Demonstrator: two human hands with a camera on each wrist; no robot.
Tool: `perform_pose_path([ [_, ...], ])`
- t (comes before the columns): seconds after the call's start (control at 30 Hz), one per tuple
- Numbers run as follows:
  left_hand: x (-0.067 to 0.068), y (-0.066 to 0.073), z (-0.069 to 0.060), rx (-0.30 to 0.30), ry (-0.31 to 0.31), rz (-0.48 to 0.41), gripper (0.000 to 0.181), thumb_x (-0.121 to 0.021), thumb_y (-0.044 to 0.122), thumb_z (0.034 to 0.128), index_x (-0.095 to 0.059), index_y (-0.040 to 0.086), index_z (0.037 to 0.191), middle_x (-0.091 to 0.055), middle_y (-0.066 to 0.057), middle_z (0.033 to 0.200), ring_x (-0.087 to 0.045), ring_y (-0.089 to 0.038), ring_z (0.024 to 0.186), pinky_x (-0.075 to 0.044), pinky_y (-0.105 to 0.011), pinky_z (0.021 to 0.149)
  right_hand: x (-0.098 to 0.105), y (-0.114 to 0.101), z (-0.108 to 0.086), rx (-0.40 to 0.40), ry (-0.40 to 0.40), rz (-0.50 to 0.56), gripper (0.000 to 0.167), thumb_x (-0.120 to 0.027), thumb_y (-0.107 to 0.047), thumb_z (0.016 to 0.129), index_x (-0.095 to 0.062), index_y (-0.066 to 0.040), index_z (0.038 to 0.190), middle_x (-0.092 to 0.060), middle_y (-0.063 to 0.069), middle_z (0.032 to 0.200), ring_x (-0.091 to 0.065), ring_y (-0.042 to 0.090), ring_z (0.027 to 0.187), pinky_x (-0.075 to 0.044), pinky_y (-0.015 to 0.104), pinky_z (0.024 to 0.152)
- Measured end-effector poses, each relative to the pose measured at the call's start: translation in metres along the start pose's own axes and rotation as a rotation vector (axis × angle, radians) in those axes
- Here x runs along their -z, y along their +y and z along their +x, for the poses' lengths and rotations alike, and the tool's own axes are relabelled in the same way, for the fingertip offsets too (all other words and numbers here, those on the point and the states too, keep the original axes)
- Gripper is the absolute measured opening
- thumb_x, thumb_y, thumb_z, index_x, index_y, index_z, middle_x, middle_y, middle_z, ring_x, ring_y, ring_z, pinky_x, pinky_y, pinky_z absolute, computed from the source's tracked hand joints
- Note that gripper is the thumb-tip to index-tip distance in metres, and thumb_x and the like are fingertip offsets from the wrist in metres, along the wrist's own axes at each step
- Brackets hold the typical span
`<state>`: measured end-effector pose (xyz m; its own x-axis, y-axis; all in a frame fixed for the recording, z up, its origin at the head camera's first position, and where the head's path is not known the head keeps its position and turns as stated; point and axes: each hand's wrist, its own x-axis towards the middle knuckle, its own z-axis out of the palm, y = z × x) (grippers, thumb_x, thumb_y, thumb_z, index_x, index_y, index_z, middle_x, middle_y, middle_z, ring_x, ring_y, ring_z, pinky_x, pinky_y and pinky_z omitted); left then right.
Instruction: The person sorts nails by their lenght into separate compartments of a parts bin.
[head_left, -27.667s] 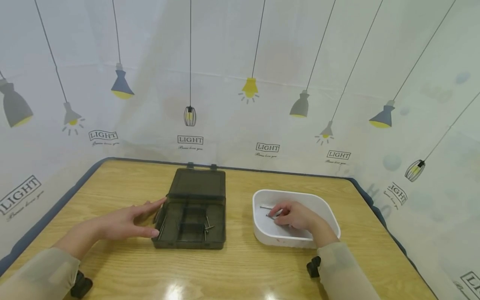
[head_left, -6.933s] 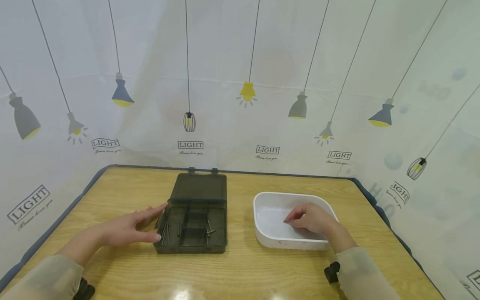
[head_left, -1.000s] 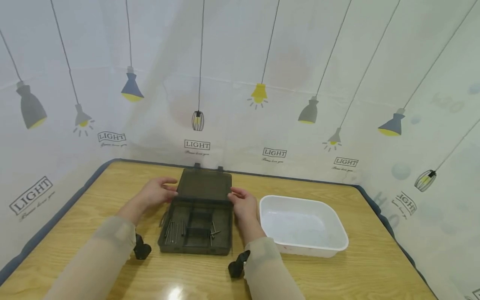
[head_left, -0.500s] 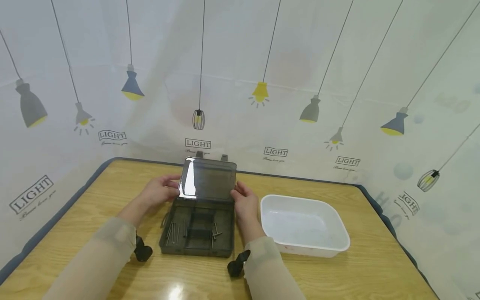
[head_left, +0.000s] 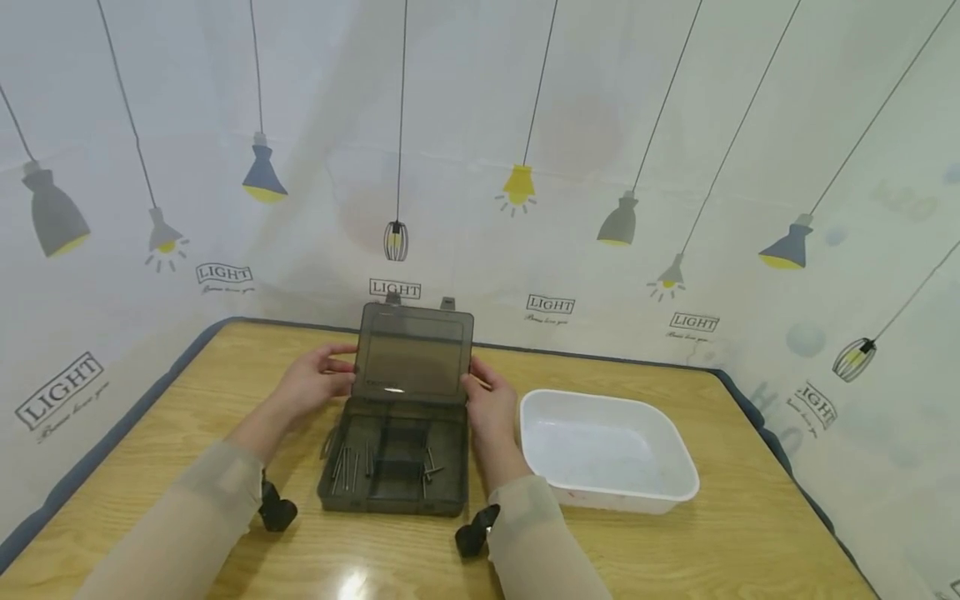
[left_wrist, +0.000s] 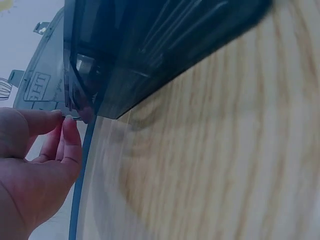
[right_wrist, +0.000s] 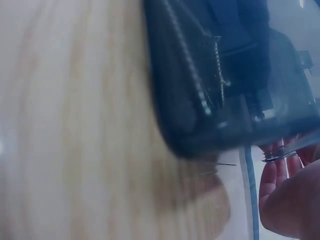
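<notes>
A smoky, see-through plastic organizer box stands on the wooden table, its hinged lid tilted up at the back. My left hand pinches the lid's left edge between thumb and fingers; the left wrist view shows the thumb and fingertips meeting at that edge. On the opposite side, my right hand holds the right edge, thumb in front and fingers behind. Several long screws lie in the left compartment. More screws lie crossed in the right one, their threads visible through the wall in the right wrist view.
A white plastic tray sits right of the box, close to my right forearm. Wooden tabletop surrounds both. Behind the table hangs a pale cloth printed with lamps; the raised lid's two latches overlap it.
Over the last second both hands have raised the lid from leaning back to more upright. Earlier, my right hand picked screws from the tray; the left compartment now holds more of them.
</notes>
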<state>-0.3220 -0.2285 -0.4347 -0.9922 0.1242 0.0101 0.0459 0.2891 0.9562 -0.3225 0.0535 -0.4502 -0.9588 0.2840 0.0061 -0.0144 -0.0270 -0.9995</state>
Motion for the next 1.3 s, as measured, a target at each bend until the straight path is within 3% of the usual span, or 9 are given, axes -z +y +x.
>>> perform_pose_path([
  [0.13, 0.0, 0.002, -0.003, -0.016, 0.04, 0.003, 0.054, -0.065, 0.002, 0.1084, -0.05, -0.002, 0.16, -0.064, -0.031, 0.136, -0.071, -0.019, 0.1, -0.065, -0.031, 0.091, 0.001, -0.001, -0.002, -0.005, 0.0, 0.021, 0.038, -0.07, -0.003, 0.102, -0.075, -0.004, 0.14, -0.075, 0.017, 0.141, -0.071, 0.024, 0.117, -0.054, 0.022, 0.083],
  [0.3, 0.0, 0.003, -0.006, -0.031, 0.069, -0.003, 0.053, -0.066, 0.007, 0.1094, -0.053, 0.001, 0.16, -0.062, -0.033, 0.144, -0.071, -0.023, 0.111, -0.065, -0.028, 0.09, 0.002, -0.006, -0.006, -0.014, -0.012, 0.027, 0.039, -0.071, -0.005, 0.101, -0.075, -0.006, 0.14, -0.075, 0.015, 0.142, -0.071, 0.022, 0.115, -0.053, 0.022, 0.081],
  [0.53, 0.002, 0.005, -0.011, -0.022, 0.048, -0.059, 0.057, -0.063, 0.022, 0.1138, -0.046, 0.006, 0.166, -0.059, -0.032, 0.153, -0.068, -0.026, 0.124, -0.064, -0.031, 0.093, 0.008, -0.011, -0.013, -0.02, -0.055, 0.038, 0.04, -0.07, -0.008, 0.104, -0.074, -0.011, 0.143, -0.074, 0.012, 0.145, -0.069, 0.026, 0.13, -0.056, 0.037, 0.102],
  [0.73, 0.003, 0.013, -0.016, 0.003, 0.06, -0.082, 0.066, -0.061, 0.044, 0.1136, -0.044, 0.013, 0.17, -0.053, -0.025, 0.165, -0.059, -0.035, 0.141, -0.064, -0.032, 0.097, 0.012, -0.021, -0.015, 0.034, -0.063, 0.023, 0.04, -0.07, -0.009, 0.104, -0.073, -0.009, 0.144, -0.074, 0.016, 0.144, -0.068, 0.029, 0.133, -0.057, 0.042, 0.111],
  [0.9, 0.001, 0.023, -0.023, -0.019, 0.085, -0.029, 0.067, -0.062, 0.048, 0.1125, -0.044, 0.018, 0.17, -0.052, -0.022, 0.167, -0.058, -0.04, 0.145, -0.064, -0.034, 0.098, 0.017, -0.033, -0.021, 0.063, -0.078, 0.012, 0.041, -0.072, -0.011, 0.105, -0.072, -0.009, 0.146, -0.073, 0.017, 0.145, -0.068, 0.031, 0.136, -0.056, 0.046, 0.116],
  [1.07, -0.001, 0.03, -0.029, -0.058, 0.106, 0.049, 0.07, -0.063, 0.053, 0.1103, -0.044, 0.022, 0.17, -0.053, -0.022, 0.166, -0.06, -0.043, 0.143, -0.064, -0.044, 0.102, 0.026, -0.041, -0.024, 0.067, -0.109, 0.024, 0.043, -0.072, -0.014, 0.105, -0.071, -0.012, 0.148, -0.071, 0.016, 0.149, -0.067, 0.032, 0.14, -0.055, 0.047, 0.118],
  [1.2, -0.003, 0.037, -0.033, -0.079, 0.133, 0.061, 0.069, -0.062, 0.054, 0.1108, -0.046, 0.022, 0.169, -0.057, -0.021, 0.162, -0.063, -0.039, 0.14, -0.065, -0.038, 0.099, 0.032, -0.046, -0.027, 0.062, -0.136, 0.02, 0.043, -0.073, -0.017, 0.105, -0.071, -0.015, 0.148, -0.071, 0.014, 0.15, -0.068, 0.031, 0.137, -0.058, 0.043, 0.113],
  [1.3, -0.003, 0.042, -0.037, -0.084, 0.17, 0.057, 0.066, -0.06, 0.054, 0.1116, -0.05, 0.02, 0.167, -0.061, -0.02, 0.159, -0.068, -0.025, 0.13, -0.064, -0.028, 0.091, 0.036, -0.05, -0.029, 0.062, -0.156, 0.017, 0.043, -0.075, -0.018, 0.105, -0.071, -0.017, 0.148, -0.071, 0.012, 0.15, -0.069, 0.029, 0.136, -0.058, 0.043, 0.112],
])
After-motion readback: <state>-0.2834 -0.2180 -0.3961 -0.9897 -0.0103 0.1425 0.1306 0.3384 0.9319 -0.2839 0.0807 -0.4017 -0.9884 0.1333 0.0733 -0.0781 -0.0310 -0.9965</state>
